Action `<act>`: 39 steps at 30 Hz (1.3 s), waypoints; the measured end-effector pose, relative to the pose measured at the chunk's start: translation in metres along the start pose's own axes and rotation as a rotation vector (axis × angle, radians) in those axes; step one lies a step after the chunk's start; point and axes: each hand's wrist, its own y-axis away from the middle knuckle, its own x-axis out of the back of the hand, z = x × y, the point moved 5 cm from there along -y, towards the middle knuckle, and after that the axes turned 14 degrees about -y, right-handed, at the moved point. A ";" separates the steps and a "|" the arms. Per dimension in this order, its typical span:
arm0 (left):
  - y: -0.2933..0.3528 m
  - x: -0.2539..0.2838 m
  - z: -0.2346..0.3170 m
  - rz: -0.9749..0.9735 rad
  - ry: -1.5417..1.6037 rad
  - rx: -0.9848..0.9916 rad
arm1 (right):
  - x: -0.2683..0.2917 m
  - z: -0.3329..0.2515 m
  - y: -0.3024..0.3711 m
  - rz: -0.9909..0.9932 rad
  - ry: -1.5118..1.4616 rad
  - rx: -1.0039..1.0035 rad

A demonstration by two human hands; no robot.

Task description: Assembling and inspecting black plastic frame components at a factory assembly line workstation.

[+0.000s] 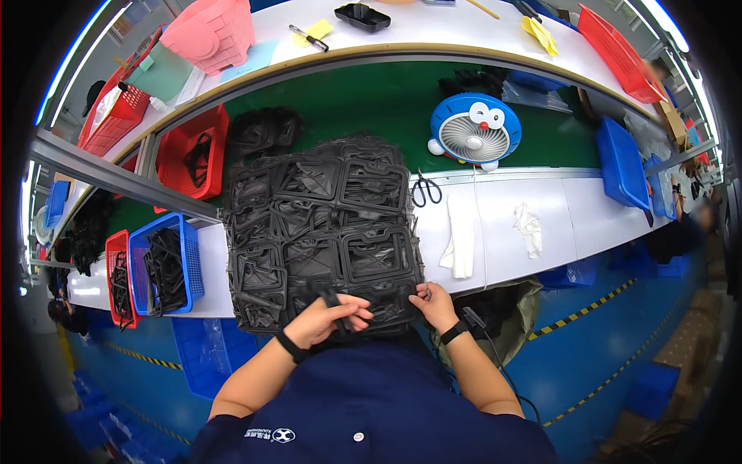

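A large pile of black plastic frames (309,182), stacked in rows with dark sheet-like material between them, lies on the white table in front of me. My left hand (332,319) is over the pile's near edge, its fingers curled around a dark elongated piece (330,297) that is too blurred to name exactly. At the near right corner of the pile, my right hand (434,306) pinches the edge of a black frame (394,303). Both wrists wear black bands.
Dark-handled scissors (426,189), a white cloth strip (461,236) and a crumpled white cloth (529,230) lie to the right. A blue fan (475,131) stands behind them. Left are a blue basket (195,267) and red baskets (216,147) holding black parts. A shelf (417,35) spans above.
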 end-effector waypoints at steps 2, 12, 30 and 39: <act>-0.038 -0.021 -0.023 -0.065 -0.149 0.129 | -0.003 -0.002 0.008 0.023 0.022 0.039; -0.108 -0.064 -0.069 -0.065 -0.274 0.026 | 0.015 -0.018 0.036 -0.035 -0.289 -0.039; 0.028 -0.029 0.035 0.079 0.009 -0.429 | -0.012 0.035 0.014 0.290 0.317 0.100; 0.231 0.057 0.156 -0.062 0.169 -1.391 | 0.003 0.024 0.001 0.046 0.283 0.115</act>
